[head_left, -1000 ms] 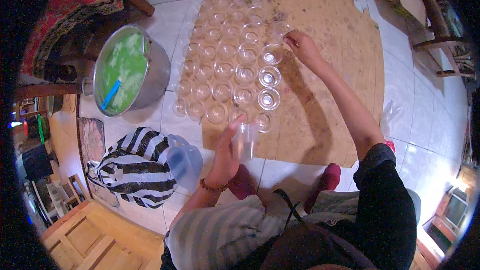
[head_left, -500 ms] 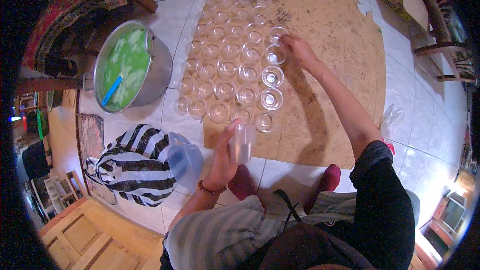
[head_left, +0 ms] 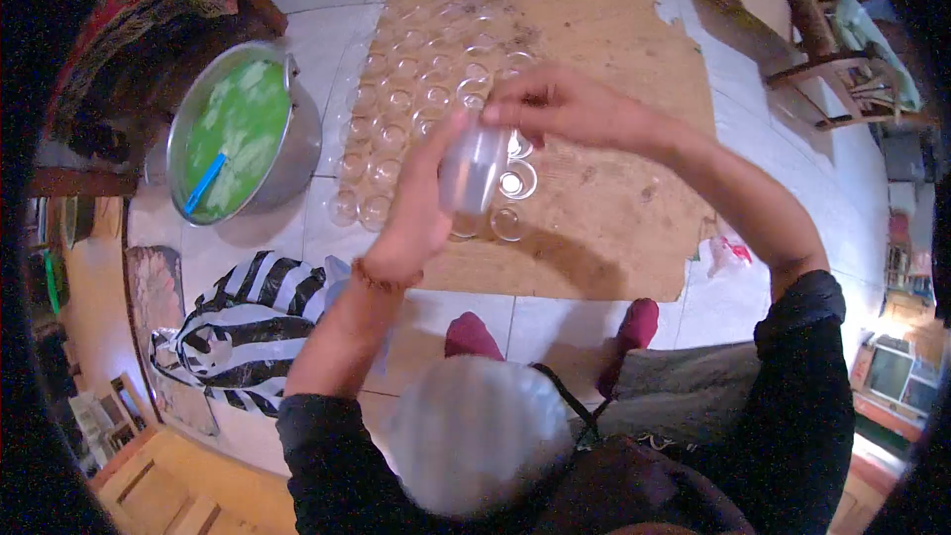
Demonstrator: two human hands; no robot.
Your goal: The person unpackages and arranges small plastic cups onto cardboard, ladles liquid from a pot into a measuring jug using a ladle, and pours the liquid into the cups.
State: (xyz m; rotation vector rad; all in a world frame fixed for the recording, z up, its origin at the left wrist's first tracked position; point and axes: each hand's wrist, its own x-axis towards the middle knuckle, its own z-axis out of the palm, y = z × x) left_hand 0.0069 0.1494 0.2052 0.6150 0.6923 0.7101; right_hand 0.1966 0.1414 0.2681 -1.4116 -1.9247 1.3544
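Note:
My left hand (head_left: 411,208) is wrapped round a stack of clear plastic cups (head_left: 474,173), held above the cardboard and slightly blurred. At the top of the stack, the fingers of my right hand (head_left: 555,107) pinch the cup rim; how many cups they grip is hidden. Behind and below both hands, rows of clear plastic cups (head_left: 433,96) stand upright on a flattened cardboard sheet (head_left: 619,213). My hands and the stack cover part of the nearest rows. One cup (head_left: 507,223) stands at the near end of the right-hand row.
To the left, a large metal pot (head_left: 299,134) holds green liquid with a blue-handled utensil (head_left: 205,184) in it. A black-and-white striped plastic bag (head_left: 253,322) lies nearer. A clear bag with red (head_left: 730,256) is on the right tiles. Wooden chair legs (head_left: 817,71) stand far right.
My right hand has left the standing cups and come back to the top of the stack. My left hand has raised the stack up and forward. The view has shifted slightly.

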